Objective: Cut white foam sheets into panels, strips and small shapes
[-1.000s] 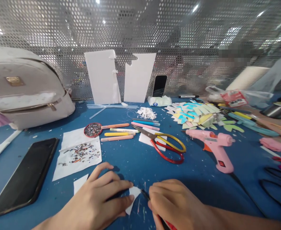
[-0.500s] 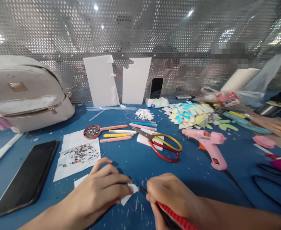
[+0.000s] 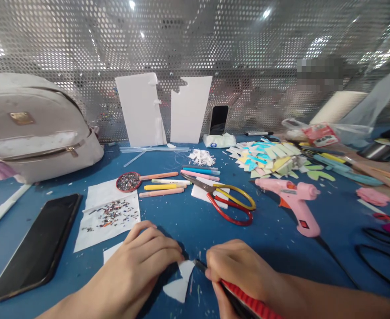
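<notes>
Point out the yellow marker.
The yellow marker, lying between the mostly white marker and the lowest peach marker; among these three, only its barrel is bright yellow.

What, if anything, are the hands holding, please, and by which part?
The right hand holds a red-ribbed black tool near its dark tip. Whether the left hand grips the small flat white piece cannot be told.

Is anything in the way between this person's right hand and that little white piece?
Nothing visible blocks it: between the right hand and the white piece lies only the tip of the red-and-black tool that hand grips. The left hand is on the other side.
</notes>
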### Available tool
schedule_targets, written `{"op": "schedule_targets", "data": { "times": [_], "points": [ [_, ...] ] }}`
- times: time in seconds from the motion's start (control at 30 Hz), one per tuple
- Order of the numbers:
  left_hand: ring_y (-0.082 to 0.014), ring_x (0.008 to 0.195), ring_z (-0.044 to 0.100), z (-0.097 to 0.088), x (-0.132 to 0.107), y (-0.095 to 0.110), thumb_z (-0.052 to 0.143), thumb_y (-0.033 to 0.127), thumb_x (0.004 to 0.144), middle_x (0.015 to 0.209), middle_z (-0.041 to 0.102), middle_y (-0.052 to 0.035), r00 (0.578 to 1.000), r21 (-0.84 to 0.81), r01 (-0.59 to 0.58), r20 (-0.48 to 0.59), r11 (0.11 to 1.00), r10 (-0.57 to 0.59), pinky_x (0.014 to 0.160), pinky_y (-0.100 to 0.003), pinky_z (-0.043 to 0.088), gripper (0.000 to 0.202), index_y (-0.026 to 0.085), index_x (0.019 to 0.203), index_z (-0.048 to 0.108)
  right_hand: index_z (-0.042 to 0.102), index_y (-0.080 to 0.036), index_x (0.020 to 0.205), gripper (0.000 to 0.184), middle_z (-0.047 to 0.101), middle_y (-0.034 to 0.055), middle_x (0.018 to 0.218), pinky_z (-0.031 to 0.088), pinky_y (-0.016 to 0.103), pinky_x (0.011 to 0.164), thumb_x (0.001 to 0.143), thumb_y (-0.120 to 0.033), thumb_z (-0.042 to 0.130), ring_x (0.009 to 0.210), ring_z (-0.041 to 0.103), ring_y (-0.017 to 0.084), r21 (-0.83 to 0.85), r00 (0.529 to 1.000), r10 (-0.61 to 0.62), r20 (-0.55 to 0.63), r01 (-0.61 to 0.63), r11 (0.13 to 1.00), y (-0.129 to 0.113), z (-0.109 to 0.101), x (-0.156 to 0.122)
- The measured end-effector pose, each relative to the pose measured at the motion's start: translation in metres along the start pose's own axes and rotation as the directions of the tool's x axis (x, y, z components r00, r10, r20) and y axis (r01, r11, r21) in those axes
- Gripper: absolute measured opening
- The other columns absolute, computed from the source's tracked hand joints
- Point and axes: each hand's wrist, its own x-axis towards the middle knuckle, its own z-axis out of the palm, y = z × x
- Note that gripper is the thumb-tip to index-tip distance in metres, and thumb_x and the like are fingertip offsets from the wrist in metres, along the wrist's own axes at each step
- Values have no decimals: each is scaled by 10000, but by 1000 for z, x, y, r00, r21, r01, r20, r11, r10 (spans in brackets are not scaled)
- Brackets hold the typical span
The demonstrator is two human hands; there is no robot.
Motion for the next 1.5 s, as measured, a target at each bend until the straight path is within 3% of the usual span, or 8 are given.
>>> {"op": "schedule_targets", "data": {
  "times": [0.1, 0.27, 0.63, 0.87, 1.0, 1.13, 1.27, 1.5],
  "points": [
    [-193, 985, 583, 5, -1, 1, 432, 300, 1049, 1115, 687, -40, 997, -10, 43, -63, 999, -43, 1003, -356, 342, 225, 211, 1215, 555, 382, -224, 817, 164, 509, -27, 603, 336, 254, 500, 780, -64, 374, 505, 460, 120, 13, 1000, -1, -27, 2, 1000, -1, 0, 0],
    [-222, 951, 589, 15, -4, 0, 581, 576, 938, 1123, 662, -59, 997, 66, 71, -43, 995, -68, 962, -394, 373, 470, 226, 1250, 553, 393, -216, 839, 175, 519, -30, 612, 366, 245, 525, 768, -57, 383, 517, 472, 117, -1, 999, 3, -38, -3, 1000, -1, -1, 1],
    [-214, 896, 576, 26, -2, 10, 728, 308, 805, 1047, 657, -15, 969, -20, 210, -128, 977, -211, 869, -380, 400, 332, 261, 1113, 610, 362, -226, 844, 179, 485, -38, 592, 319, 259, 486, 766, -66, 381, 483, 429, 123, 38, 997, -17, -78, 20, 999, 1, 3, 1],
    [-218, 902, 574, 25, 0, 11, 720, 288, 791, 1055, 659, -8, 971, 20, 213, -117, 977, -209, 889, -402, 389, 338, 263, 1108, 606, 352, -235, 819, 138, 442, -59, 597, 315, 244, 481, 809, -105, 396, 473, 406, 111, 154, 996, 25, -82, -13, 988, 4, 2, 2],
    [-225, 933, 593, 19, -1, 11, 701, 317, 829, 1106, 657, -36, 985, 126, 161, -84, 979, -151, 924, -409, 396, 421, 230, 1217, 563, 389, -227, 849, 114, 520, -34, 648, 379, 229, 529, 837, -119, 423, 533, 515, 117, 177, 988, 62, -138, -37, 984, 5, -2, 0],
    [-206, 1051, 605, 20, -6, 9, 579, 557, 946, 1209, 675, -45, 995, 259, -3, -94, 966, 28, 1053, -354, 346, 511, 199, 1311, 552, 400, -226, 856, 114, 553, -25, 658, 389, 224, 537, 829, -119, 430, 547, 540, 119, 166, 989, 63, -134, -40, 985, 5, -3, -1],
    [-133, 1083, 599, 35, -11, 6, 339, 324, 1087, 1153, 729, 38, 954, 415, -37, -256, 909, 156, 1223, -319, 164, 363, 243, 1147, 688, 382, -230, 849, 153, 501, -46, 599, 348, 226, 496, 781, -98, 418, 484, 464, 110, 143, 991, 27, -134, -7, 990, 4, -2, 2],
    [-116, 968, 658, 43, -7, 4, 356, 179, 1074, 1048, 763, 60, 906, 499, -68, -332, 864, 263, 1250, -366, 205, 402, 222, 1017, 752, 286, -239, 803, 194, 367, -65, 593, 254, 251, 469, 787, -85, 402, 457, 341, 102, 117, 995, -52, -90, 63, 991, 12, 8, -2]
  ]
}}
